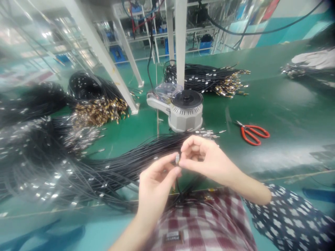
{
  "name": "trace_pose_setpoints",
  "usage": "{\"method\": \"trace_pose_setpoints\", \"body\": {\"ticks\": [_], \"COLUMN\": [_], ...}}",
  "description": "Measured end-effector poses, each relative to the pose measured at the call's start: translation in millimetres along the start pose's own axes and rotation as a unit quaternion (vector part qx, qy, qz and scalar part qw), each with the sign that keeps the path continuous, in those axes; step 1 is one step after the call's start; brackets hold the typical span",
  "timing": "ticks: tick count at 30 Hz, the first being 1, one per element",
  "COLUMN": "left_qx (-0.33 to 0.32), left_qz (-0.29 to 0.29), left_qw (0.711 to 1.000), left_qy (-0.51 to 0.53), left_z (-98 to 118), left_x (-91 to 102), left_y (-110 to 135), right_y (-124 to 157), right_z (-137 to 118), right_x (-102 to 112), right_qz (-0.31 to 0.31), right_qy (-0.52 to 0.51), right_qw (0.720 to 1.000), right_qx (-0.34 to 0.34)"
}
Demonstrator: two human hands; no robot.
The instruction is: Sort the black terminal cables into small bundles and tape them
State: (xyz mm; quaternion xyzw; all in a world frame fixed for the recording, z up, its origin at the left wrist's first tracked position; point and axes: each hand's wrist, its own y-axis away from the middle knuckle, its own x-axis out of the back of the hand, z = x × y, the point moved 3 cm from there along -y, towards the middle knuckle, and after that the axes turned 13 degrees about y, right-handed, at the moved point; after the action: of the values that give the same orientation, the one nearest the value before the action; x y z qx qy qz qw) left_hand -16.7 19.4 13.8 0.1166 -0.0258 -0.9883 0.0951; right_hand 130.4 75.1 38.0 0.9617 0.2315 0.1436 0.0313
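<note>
My left hand (158,183) pinches a thin black cable (178,186) between thumb and forefinger. On it, at the fingertips, is a small silvery-white piece (177,158), too small to tell whether label or connector. From the right, my right hand (206,157) meets it with curled fingers and thumb, closed close to the piece; what lies between those fingertips is hidden. Beneath and behind both hands runs a long bundle of black cables (146,151), its silvery ends (209,133) pointing right. More dark cable lies across my lap, against the checked apron.
A round grey tape dispenser (185,113) with a black top stands just beyond my hands. Red-handled pliers (252,134) lie to the right on the green table (274,101). Cable bundles with brass ends (99,111) lie left and at the back (204,78). White frame posts (180,42) rise behind.
</note>
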Motion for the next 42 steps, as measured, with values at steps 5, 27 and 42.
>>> {"method": "trace_pose_setpoints", "body": {"ticks": [5,27,42], "left_qx": [0.0,0.023,0.069], "left_qz": [0.008,-0.002,0.004], "left_qw": [1.0,0.997,0.986], "left_qy": [0.002,0.074,0.152], "left_z": [1.3,-7.1,-8.9], "left_x": [-1.1,-2.6,-0.8], "left_y": [-0.5,-1.4,-11.5], "right_y": [0.3,-0.3,4.0], "right_z": [0.3,9.2,18.2], "right_x": [0.2,-10.3,-9.8], "right_qz": [0.004,0.034,0.026], "right_qy": [0.003,-0.052,-0.115], "right_qw": [1.0,0.998,0.993], "right_qx": [-0.002,-0.007,-0.016]}}
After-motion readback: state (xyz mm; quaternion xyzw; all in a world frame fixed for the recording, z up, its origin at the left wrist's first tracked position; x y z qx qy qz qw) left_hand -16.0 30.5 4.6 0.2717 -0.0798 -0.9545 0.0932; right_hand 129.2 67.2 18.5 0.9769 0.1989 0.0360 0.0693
